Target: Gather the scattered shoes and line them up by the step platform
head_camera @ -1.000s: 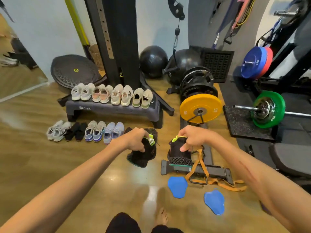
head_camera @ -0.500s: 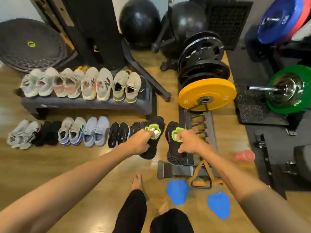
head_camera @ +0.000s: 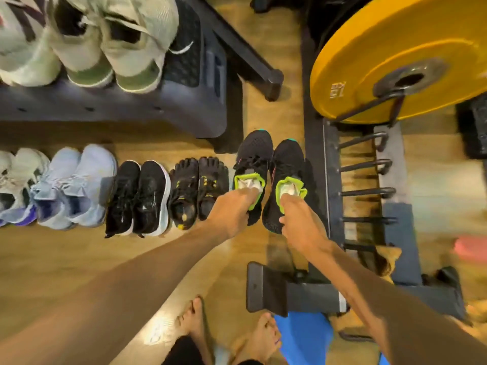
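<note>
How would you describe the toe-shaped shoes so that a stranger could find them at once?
Start at the step platform and look at the floor row before it. The toe shoes sit second pair from the right, between black trainers and the held lime-collared pair. Only they have separate toes.

There was 1 view only, from a camera worn on the person's head. It looked steeply down and forward at the wooden floor [head_camera: 47, 262], close over the outstretched arms, with the person's bare feet [head_camera: 195, 320] at the bottom edge. The step platform [head_camera: 147, 106] ran across the upper left and the yellow weight plate [head_camera: 369, 43] filled the upper right, both cut by the frame. The wide lens bent the edges, and the picture was slightly blurred.
</note>
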`<action>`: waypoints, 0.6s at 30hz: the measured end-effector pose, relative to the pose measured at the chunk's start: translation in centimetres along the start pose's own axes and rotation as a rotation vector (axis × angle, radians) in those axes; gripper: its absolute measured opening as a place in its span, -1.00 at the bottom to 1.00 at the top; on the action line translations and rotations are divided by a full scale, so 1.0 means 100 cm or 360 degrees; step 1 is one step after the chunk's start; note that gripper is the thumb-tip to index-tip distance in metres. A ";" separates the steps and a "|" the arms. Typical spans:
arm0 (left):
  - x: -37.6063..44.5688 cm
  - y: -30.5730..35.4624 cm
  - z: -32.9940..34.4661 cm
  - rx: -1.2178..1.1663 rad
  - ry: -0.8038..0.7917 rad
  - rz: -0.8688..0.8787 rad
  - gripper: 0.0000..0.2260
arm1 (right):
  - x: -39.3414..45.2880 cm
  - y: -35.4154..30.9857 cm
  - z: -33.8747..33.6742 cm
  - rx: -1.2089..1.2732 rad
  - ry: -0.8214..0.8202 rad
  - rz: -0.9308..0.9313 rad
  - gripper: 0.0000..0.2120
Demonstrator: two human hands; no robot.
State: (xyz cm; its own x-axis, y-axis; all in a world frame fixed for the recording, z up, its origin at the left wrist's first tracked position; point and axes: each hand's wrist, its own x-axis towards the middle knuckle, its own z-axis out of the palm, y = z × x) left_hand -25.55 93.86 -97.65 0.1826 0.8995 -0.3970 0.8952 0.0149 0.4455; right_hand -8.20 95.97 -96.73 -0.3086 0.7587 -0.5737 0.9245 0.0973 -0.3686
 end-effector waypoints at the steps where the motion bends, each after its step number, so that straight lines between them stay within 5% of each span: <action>1: 0.014 -0.009 0.019 -0.0007 0.0018 0.0011 -0.67 | 0.018 0.011 0.016 -0.0017 0.0003 -0.0009 -0.71; 8: 0.086 -0.060 0.115 -0.0072 0.0066 0.0009 -0.78 | 0.112 0.065 0.098 -0.0099 0.0110 -0.0102 -0.66; 18: 0.108 -0.074 0.142 -0.0229 -0.0180 -0.0245 -0.72 | 0.158 0.081 0.119 -0.0083 -0.0284 -0.0005 -0.53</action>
State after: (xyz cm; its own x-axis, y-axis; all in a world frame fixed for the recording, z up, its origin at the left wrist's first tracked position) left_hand -24.42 97.28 -116.64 0.1002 0.8273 -0.5528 0.8504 0.2172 0.4792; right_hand -8.26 101.08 -117.42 -0.3418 0.6324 -0.6951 0.9325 0.1363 -0.3345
